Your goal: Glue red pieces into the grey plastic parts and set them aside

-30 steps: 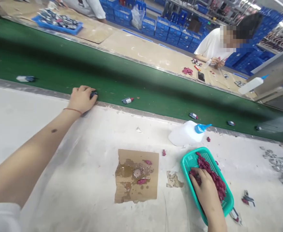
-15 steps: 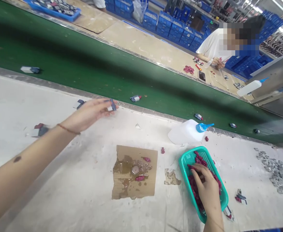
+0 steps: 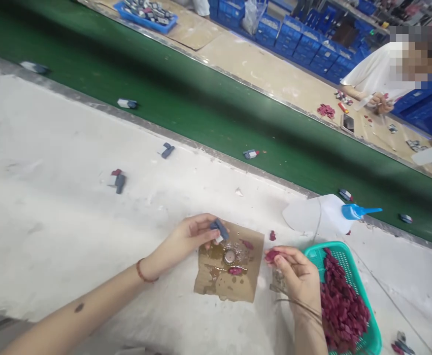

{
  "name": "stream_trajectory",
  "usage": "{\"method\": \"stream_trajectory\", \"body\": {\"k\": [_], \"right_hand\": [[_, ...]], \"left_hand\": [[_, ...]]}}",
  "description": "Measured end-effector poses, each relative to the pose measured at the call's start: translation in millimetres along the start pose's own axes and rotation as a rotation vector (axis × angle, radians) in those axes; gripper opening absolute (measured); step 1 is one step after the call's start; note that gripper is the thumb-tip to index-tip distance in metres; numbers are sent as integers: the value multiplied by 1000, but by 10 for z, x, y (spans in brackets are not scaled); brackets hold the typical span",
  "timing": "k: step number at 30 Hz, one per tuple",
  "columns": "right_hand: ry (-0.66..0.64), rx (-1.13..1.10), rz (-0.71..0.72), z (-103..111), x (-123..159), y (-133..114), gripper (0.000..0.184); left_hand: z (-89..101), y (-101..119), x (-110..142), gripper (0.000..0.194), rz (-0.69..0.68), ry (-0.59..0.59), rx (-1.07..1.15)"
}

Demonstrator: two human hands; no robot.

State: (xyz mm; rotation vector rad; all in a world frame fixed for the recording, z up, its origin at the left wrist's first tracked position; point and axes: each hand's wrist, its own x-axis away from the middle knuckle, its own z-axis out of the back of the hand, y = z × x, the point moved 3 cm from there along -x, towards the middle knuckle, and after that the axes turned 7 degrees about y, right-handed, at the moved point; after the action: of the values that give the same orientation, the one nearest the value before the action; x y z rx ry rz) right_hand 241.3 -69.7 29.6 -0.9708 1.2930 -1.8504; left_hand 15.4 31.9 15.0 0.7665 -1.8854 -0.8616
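My left hand (image 3: pixel 188 239) pinches a small grey-blue part (image 3: pixel 219 230) just above a glue-stained piece of cardboard (image 3: pixel 230 271). A round metal cap (image 3: pixel 229 256) and a dark red piece (image 3: pixel 235 270) lie in the glue on the cardboard. My right hand (image 3: pixel 297 276) holds a small dark red piece (image 3: pixel 271 255) between thumb and fingers, at the cardboard's right edge. A teal basket (image 3: pixel 371 335) with many dark red pieces (image 3: pixel 343 305) sits right of that hand.
A white glue bottle (image 3: pixel 322 214) with a blue nozzle lies near the green conveyor belt (image 3: pixel 186 103), which carries several small parts. Loose grey parts (image 3: pixel 117 180) lie on the white table. A person across the belt works at another table (image 3: pixel 275 74) before blue crates.
My left hand came back from the belt edge with a grey-blue part to the cardboard. My right hand left the basket holding a red piece. The camera view shifted right and down.
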Motion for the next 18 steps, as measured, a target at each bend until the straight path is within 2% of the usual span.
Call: {"method": "stream_trajectory", "body": {"k": [2,4,9,12,14,18], "right_hand": [[-59,88,88,-181,-22,-47,19],[-104,210,237,-318,-11,-107,14],[-255,381,557,-493,89,-127,12],[-321,440,689,-538,125,-70,16],[-318,478,761,-550,131,-48,18],[-318,566,830,-540,141,-68,19]], "left_hand": [[14,-48,-2,24,30,0,57],[26,-79,-3,27,42,3,98],[34,-124,10,42,48,-18,119],[33,-145,8,33,28,-33,70],[44,-147,3,30,-24,3,36],[55,-155,9,16,-87,50,-59]]}}
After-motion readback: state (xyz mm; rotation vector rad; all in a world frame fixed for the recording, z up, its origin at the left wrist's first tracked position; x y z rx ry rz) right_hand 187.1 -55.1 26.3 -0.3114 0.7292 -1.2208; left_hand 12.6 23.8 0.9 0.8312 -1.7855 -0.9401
